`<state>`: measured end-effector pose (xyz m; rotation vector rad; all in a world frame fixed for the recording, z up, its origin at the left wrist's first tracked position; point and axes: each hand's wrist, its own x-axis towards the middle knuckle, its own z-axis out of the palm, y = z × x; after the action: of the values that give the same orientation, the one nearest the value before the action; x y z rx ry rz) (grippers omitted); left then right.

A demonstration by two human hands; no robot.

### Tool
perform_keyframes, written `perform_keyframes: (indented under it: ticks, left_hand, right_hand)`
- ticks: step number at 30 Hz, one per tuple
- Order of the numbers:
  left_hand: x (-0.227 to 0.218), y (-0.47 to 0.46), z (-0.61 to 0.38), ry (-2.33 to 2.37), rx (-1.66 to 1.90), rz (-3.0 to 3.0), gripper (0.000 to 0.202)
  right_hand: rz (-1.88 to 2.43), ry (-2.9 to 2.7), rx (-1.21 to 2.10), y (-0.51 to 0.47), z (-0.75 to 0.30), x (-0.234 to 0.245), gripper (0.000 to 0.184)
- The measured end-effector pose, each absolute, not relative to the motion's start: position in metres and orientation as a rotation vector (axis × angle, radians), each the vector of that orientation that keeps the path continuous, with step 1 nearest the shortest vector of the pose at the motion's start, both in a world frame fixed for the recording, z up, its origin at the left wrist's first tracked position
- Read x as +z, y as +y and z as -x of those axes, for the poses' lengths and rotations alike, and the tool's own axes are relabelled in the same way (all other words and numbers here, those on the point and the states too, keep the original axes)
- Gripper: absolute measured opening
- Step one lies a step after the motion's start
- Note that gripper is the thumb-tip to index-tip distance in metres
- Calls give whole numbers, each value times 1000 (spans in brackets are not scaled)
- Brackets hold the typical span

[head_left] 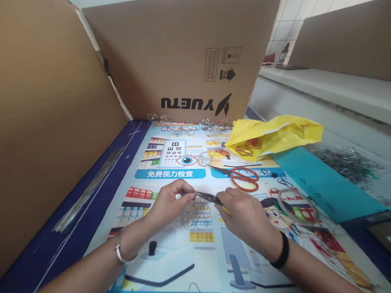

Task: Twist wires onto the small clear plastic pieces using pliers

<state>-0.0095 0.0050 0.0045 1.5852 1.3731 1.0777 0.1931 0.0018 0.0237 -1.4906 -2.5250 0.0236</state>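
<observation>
Pliers on wire, just on the near side of the red scissors (244, 178).
Left hand (170, 203) is pinched shut on a thin wire tangle (193, 215). Right hand (244, 215) is closed round the dark pliers (208, 197), whose tips meet the left fingertips. Yellow bag (275, 134) lies just beyond the scissors, wire coil (297, 205) to their right, straight wire bundle (85, 194) well to their left.

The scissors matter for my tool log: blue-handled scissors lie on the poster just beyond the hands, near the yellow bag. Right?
No. The head view shows red handles on the scissors, not blue. They do lie on the poster beyond the left hand and right hand, near the yellow bag.
</observation>
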Motion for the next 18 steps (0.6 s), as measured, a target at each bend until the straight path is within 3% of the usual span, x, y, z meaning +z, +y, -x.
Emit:
perform_keyframes:
  ticks: [18]
  left_hand:
    - [-1, 3, 11, 1375, 1142, -1805, 4]
  right_hand:
    - [1528, -2563, -11, -2, -191, 25, 11]
